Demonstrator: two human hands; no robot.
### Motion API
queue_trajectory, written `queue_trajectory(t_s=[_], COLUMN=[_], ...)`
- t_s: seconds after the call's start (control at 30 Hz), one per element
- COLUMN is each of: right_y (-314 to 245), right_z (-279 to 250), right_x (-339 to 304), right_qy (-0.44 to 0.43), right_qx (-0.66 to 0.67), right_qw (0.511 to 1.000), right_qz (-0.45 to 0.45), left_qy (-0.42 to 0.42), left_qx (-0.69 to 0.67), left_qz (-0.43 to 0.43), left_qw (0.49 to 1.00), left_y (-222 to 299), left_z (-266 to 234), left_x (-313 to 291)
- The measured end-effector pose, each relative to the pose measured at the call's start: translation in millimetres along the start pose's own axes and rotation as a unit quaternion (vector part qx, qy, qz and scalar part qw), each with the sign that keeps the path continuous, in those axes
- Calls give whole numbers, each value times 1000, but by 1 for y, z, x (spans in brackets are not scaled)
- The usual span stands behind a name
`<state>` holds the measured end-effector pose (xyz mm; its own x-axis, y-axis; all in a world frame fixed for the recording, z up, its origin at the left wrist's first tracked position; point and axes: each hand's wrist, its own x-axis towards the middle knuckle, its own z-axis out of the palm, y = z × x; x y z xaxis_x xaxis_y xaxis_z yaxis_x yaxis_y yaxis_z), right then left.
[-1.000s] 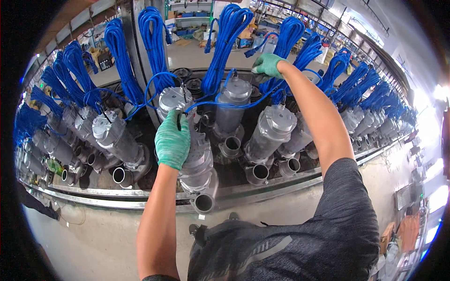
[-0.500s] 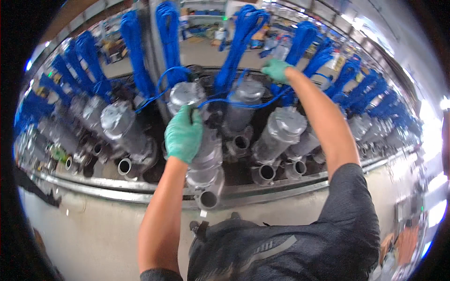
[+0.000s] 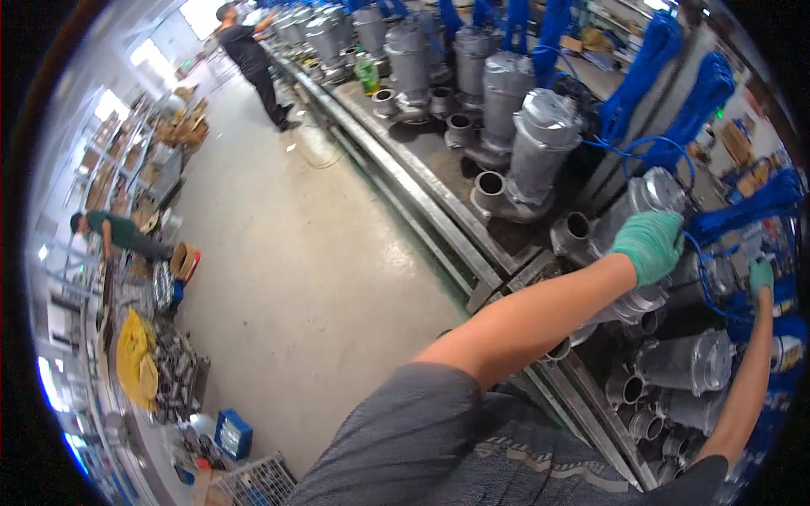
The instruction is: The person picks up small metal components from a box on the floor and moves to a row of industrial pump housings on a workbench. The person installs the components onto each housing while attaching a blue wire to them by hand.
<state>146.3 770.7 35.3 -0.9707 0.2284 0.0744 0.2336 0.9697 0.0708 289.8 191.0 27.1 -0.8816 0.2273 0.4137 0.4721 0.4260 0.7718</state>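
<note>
Upright grey metal pumps [image 3: 542, 148] wrapped in clear plastic stand in rows, each with a round outlet at its foot. My left hand [image 3: 648, 247], in a green glove, is closed at the top of one wrapped pump [image 3: 660, 191]. A thin blue cable [image 3: 702, 271] runs from its fingertips and loops down toward my right hand. My right hand [image 3: 761, 277], also gloved green, is at the far right with fingers curled, beside a hanging bundle of blue cable [image 3: 749, 204]. What its fingers hold is too small to make out.
A metal rail [image 3: 413, 198] edges the pump rows. A green bottle [image 3: 367, 74] stands among the pumps. One person [image 3: 246, 59] stands at the row's far end, another [image 3: 126, 232] bends by the left shelves. A yellow sack [image 3: 137, 358] lies on metal parts.
The view has swung left, bringing the floor, the left shelves and two people into sight. Both hands now appear farther right, still near the same pump and blue cable.
</note>
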Motion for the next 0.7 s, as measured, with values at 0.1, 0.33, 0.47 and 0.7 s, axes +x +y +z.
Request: queue_trajectory(t_s=[0.1, 0.33, 0.47, 0.7], right_y=[-6, 35, 28, 59], right_z=[-3, -9, -2, 37], right_x=[-5, -19, -2, 25], right_qy=[-52, -27, -67, 65], right_qx=[185, 77, 80, 186], right_qw=[981, 997, 994, 973], right_qz=[14, -10, -29, -122], left_qy=[-19, -9, -37, -81], left_qx=[18, 19, 29, 55], left_qz=[-14, 12, -7, -16], left_qw=[1000, 1000, 999, 995], left_y=[-6, -13, -12, -16], left_z=[-8, 9, 5, -1], left_x=[-1, 2, 2, 4])
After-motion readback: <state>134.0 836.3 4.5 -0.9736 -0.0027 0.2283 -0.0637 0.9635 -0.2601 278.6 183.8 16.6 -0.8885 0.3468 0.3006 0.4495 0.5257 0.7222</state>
